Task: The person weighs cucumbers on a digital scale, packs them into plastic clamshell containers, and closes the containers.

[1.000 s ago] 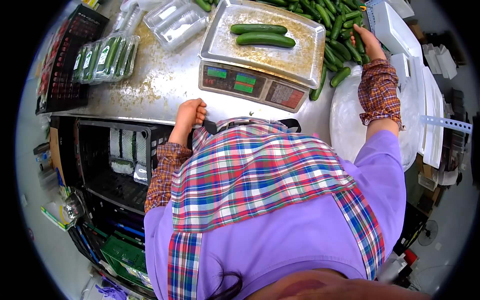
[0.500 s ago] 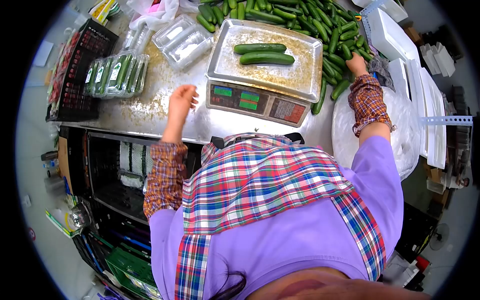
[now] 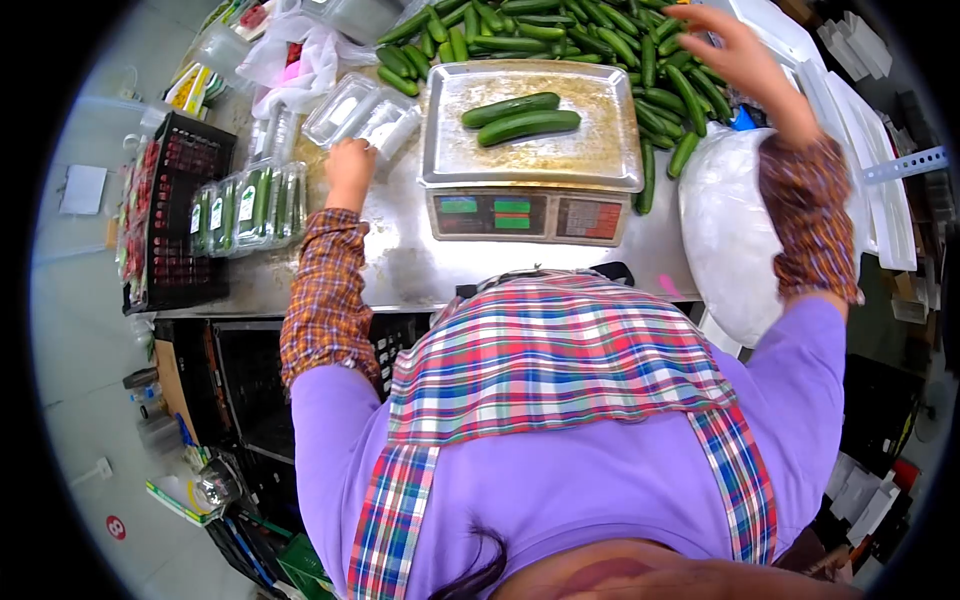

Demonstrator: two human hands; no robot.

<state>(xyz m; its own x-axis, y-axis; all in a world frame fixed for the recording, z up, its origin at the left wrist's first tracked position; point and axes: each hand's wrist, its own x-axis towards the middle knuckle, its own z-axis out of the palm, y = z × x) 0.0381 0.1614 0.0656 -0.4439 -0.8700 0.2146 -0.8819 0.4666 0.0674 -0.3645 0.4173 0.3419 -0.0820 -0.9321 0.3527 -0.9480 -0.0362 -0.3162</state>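
My left hand [image 3: 350, 172] is at the near edge of an open clear plastic clamshell container [image 3: 385, 122], its fingers curled against the rim. Raised over the right side of a large heap of cucumbers [image 3: 610, 45], my right hand [image 3: 740, 62] has its fingers spread and nothing visible in them. Two cucumbers [image 3: 528, 127] lie side by side on a metal tray [image 3: 600, 165]. That tray rests on a digital scale [image 3: 525, 215] with green lit displays.
Filled clamshell packs of cucumbers [image 3: 250, 208] stand beside a black crate [image 3: 180, 215] on the left. A white plastic bag [image 3: 315, 65] lies at the back left. To the right are a bulky white plastic-wrapped bundle [image 3: 730, 235] and white foam boxes [image 3: 850, 165].
My left hand has moved forward to the clamshell container. My right hand has lifted off the cucumber heap and opened. The view has shifted slightly; the two cucumbers stay on the tray.
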